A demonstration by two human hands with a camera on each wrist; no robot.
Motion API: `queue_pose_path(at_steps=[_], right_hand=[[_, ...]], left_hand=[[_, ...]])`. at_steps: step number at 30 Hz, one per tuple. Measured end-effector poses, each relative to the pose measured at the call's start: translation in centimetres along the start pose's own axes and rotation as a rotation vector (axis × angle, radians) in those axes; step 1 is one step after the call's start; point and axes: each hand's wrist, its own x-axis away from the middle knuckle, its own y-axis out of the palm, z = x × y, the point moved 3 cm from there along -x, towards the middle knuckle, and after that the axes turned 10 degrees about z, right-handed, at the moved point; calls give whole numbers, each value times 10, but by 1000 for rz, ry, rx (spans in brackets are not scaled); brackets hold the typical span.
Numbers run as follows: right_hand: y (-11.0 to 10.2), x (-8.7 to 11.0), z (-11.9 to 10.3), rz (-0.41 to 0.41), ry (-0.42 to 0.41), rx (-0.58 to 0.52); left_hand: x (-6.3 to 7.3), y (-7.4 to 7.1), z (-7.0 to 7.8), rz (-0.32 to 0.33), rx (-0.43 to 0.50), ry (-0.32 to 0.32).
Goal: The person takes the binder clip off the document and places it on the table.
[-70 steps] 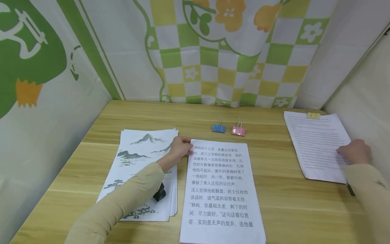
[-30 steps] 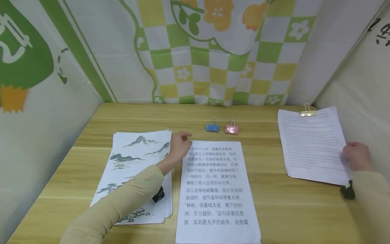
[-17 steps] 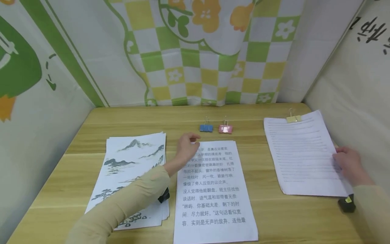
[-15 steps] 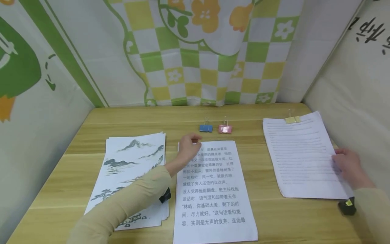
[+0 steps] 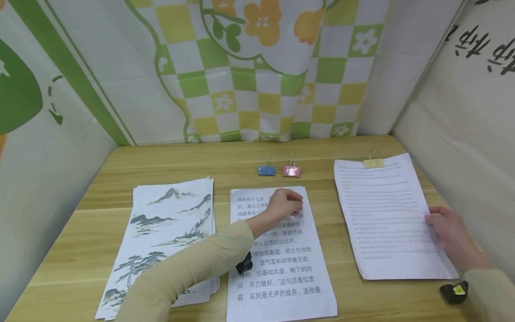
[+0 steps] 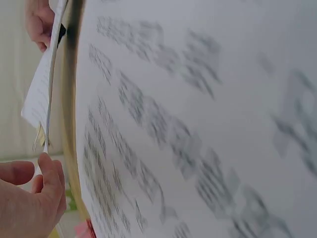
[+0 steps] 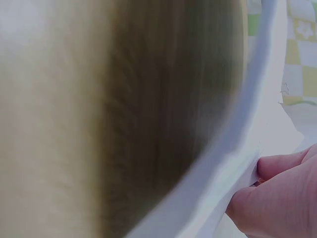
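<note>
My right hand (image 5: pixel 449 232) pinches the right edge of a stack of lined-looking printed sheets (image 5: pixel 386 223), topped by a yellow binder clip (image 5: pixel 373 163). In the right wrist view, thumb and fingers of the right hand (image 7: pixel 280 191) grip the bending paper (image 7: pixel 213 183). My left hand (image 5: pixel 283 205) hovers over the upper part of a large-print text stack (image 5: pixel 289 308), holding nothing. Its fingers are loosely bent, as the left hand (image 6: pixel 32 196) shows in the left wrist view. The left forearm hides some of that text.
A stack of ink-landscape prints (image 5: pixel 169 223) lies at the left, partly beneath the left sleeve. Behind the text stack sit a blue binder clip (image 5: pixel 266 170) and a pink binder clip (image 5: pixel 291 171). A patterned curtain (image 5: pixel 249 89) hangs along the wooden table's (image 5: pixel 338 147) back edge.
My left hand has left the text stack's left edge and moved right across its top. The right hand has drawn the clipped sheets left and nearer. The head view has also shifted.
</note>
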Motion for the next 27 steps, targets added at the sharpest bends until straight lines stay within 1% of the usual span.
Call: queue_pose_path(at_steps=[2,4,8,10,11,15,17,20,24,27], right_hand=[[1,5,0,-1,4,-2],[3,10,0,-3,7,-12],[5,21,-3,-13,-9,-22],[6,26,-4,-18,-19,-25],[7,28,-5,-22,-27,-22],[10,35,-5,-39,-35,-36],[13,38,-5,-47,-45,-28],[16,40,-6,-51,-56,-14],[20,41,-5,-43,-58,20],[21,40,-4,-49,-49,24]], left_hand=[[3,11,1,-40,29,-30],[6,21,1,-74,23,-48],[11,36,-2,-129,-26,-71],[12,42,-4,-153,-21,-92],[13,44,-5,-163,-12,-99],[12,53,-6,-191,91,-152],[10,57,-6,-189,134,-169],[6,61,-3,-152,190,-205],[-3,65,2,-77,217,-226],[-8,67,6,-27,215,-225]])
